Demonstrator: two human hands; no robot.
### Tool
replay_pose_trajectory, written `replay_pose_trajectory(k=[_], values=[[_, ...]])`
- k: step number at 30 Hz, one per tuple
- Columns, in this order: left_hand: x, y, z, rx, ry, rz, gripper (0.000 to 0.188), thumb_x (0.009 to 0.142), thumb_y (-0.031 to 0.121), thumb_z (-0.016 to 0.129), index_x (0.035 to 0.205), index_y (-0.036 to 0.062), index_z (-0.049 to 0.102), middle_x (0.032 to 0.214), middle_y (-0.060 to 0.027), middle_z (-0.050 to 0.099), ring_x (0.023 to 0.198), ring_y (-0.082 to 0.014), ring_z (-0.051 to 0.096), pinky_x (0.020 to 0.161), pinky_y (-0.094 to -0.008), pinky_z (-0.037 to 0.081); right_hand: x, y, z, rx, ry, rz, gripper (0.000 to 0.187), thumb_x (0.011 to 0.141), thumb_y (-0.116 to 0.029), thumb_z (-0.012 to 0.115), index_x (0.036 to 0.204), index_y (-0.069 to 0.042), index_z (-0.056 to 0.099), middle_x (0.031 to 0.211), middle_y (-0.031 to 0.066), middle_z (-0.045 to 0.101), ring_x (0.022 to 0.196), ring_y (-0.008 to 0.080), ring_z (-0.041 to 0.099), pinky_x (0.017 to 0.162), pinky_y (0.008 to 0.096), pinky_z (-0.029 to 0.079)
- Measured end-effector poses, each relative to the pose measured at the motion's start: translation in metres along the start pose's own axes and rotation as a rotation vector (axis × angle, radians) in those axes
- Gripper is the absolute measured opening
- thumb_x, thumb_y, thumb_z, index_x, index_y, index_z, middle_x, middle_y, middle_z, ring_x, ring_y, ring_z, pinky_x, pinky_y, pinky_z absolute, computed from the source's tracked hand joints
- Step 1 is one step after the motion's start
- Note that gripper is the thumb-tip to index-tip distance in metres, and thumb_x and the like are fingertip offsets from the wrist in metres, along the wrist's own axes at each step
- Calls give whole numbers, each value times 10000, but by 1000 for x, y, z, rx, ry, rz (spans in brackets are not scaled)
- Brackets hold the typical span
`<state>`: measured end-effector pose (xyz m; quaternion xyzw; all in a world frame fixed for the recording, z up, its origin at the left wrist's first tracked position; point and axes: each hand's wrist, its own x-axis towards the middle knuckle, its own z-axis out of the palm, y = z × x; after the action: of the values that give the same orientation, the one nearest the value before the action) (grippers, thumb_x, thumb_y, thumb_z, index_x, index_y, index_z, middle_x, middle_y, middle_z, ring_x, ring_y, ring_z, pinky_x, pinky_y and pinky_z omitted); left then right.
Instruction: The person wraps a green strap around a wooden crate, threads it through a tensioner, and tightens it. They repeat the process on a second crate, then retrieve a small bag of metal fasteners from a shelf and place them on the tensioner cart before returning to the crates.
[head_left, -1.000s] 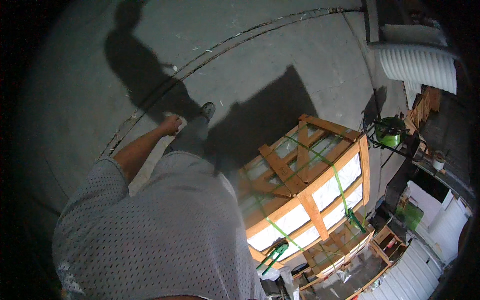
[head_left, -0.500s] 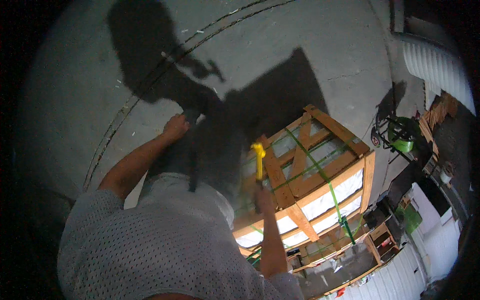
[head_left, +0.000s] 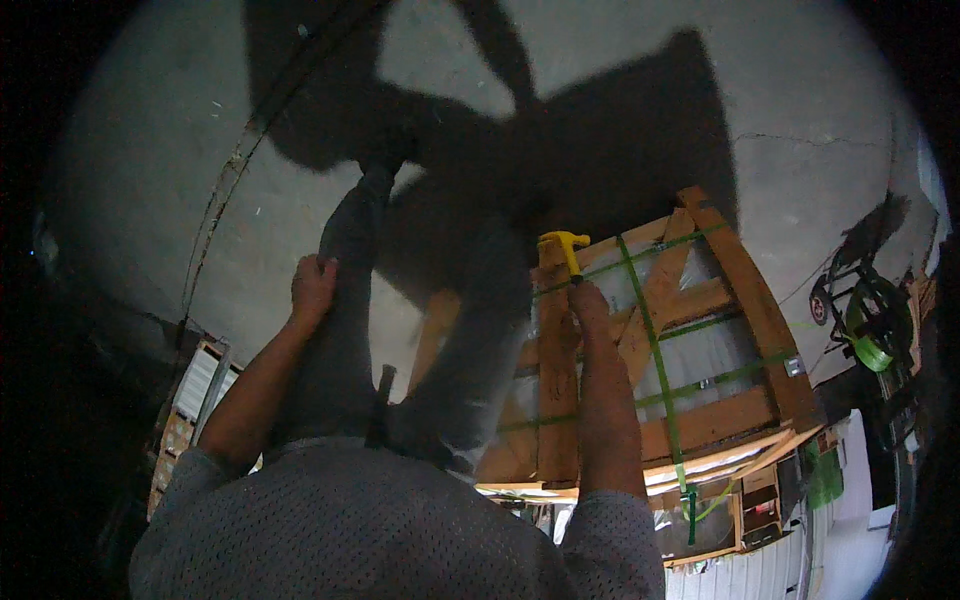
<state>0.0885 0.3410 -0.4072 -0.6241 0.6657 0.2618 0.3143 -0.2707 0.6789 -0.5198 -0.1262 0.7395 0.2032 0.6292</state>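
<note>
My right hand [head_left: 590,300] is closed around the handle of a yellow claw hammer [head_left: 566,245], its head pointing away from me. The hammer is over the far left edge of a wooden crate [head_left: 558,400], whose slats are bound with green straps [head_left: 645,320] over plastic-wrapped contents. My left hand [head_left: 314,288] is held beside my left leg, with its fingers curled in. Whether anything is inside that hand is hidden. A dark handle-like piece [head_left: 383,400] sticks up at my waist.
Concrete floor [head_left: 610,55] with a long crack lies ahead, partly under dark shadows. To the right stands a wheeled cart with a green part [head_left: 873,352]. Beyond the crate's near side are wooden shelving [head_left: 762,500] and white corrugated sheeting [head_left: 735,580].
My view has shifted, and the crate now stands more squarely ahead on the right. The right hand has gone forward with the hammer; the left hand has drawn back beside my leg.
</note>
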Motion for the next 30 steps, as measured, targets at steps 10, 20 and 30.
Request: replay_pose_trajectory(k=[10, 20, 30], values=[[-4, -13, -14, -178, -190, -27, 282, 893, 264, 589, 984, -1, 620, 895, -128, 638, 848, -229, 607, 775, -363, 470, 91, 91, 3, -378, 194, -66, 319, 905, -292, 522, 947, -24, 690, 991, 179, 683, 904, 354, 663, 786, 468, 526], [1, -26, -15, -326, -277, -21, 259, 894, 228, 565, 1015, 4, 609, 1039, -103, 627, 993, -189, 574, 885, -325, 434, 75, 99, -15, -400, 314, -283, 124, 814, -165, 621, 824, -62, 691, 808, 113, 683, 740, 276, 685, 645, 401, 558], [3, -25, -2, -331, -166, -35, 277, 905, 227, 572, 1077, 13, 613, 1013, -100, 632, 969, -204, 582, 871, -320, 441, 94, 88, 10, -449, 203, -143, 198, 854, -237, 573, 828, -75, 685, 859, 131, 680, 768, 287, 684, 648, 417, 543]])
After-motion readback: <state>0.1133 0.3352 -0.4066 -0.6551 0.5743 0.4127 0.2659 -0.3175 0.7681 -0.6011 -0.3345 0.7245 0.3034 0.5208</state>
